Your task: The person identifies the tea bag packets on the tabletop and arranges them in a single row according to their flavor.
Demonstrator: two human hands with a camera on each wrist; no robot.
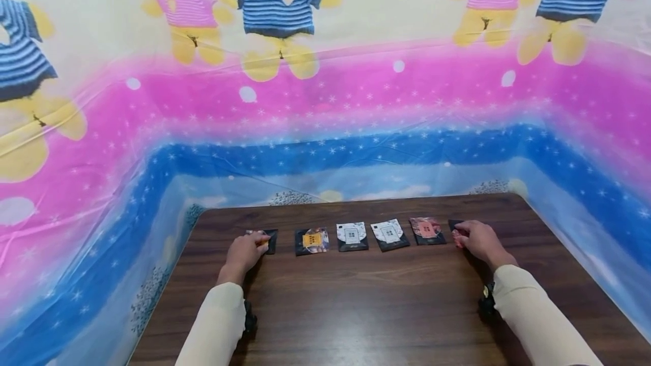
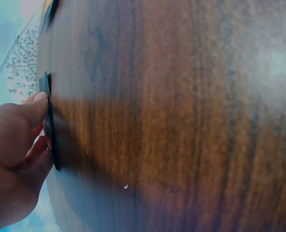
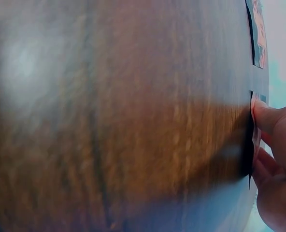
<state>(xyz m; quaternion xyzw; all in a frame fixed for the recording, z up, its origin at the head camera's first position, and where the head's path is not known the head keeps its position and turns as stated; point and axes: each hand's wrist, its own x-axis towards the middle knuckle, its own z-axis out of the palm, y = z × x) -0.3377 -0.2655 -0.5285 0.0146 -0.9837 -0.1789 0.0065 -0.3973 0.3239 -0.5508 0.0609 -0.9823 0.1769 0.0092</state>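
Six small flat sachets make a row across the far part of the brown wooden table [image 1: 346,298]. At the left end my left hand [image 1: 247,251] pinches a dark sachet [image 1: 272,242], covering much of it. In the left wrist view that sachet [image 2: 48,121] shows edge-on against the thumb. My right hand [image 1: 478,240] pinches the black and pink sachet [image 3: 254,140] at the right end, its thumb on the near face. Between the hands lie a black and orange sachet [image 1: 312,241], two white and black sachets [image 1: 352,236] and a red and black one [image 1: 428,231].
A cloth printed with bears and snowflakes [image 1: 325,151] hangs behind and beside the table. The sachets lie close to the table's far edge. Dark devices are strapped at both wrists, under pale sleeves [image 1: 539,315].
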